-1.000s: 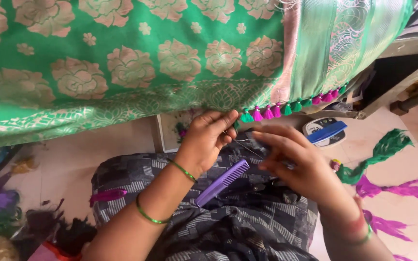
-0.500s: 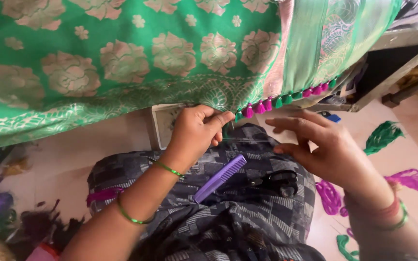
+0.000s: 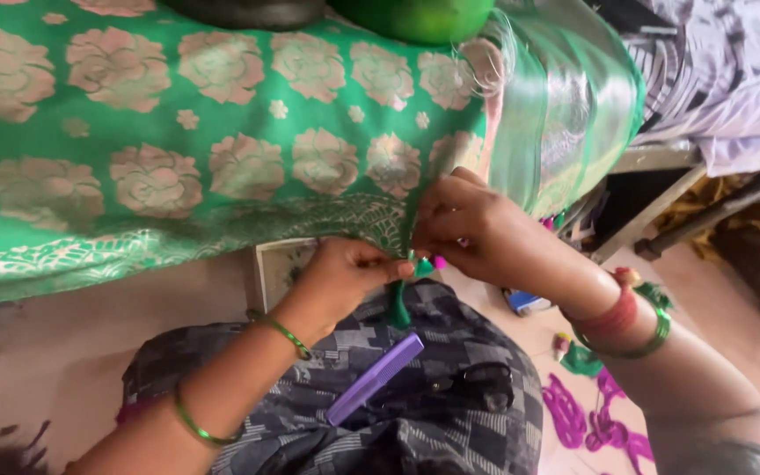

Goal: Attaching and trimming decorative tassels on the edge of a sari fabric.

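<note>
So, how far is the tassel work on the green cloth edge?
Done: small pink and green tassels hang on the hem by the hands. In hand: the left hand and right hand pinch the green cloth hem, where a green thread bundle hangs. The purple comb lies on the lap. Left: cannot tell.

This looks like a room in a home where someone sews by hand. A big green cloth with flower shapes (image 3: 178, 167) hangs off a table (image 3: 653, 158). Bits of pink thread (image 3: 591, 422) lie on the bare floor (image 3: 54, 369). A purple comb (image 3: 374, 378) rests on the person's lap.
</note>
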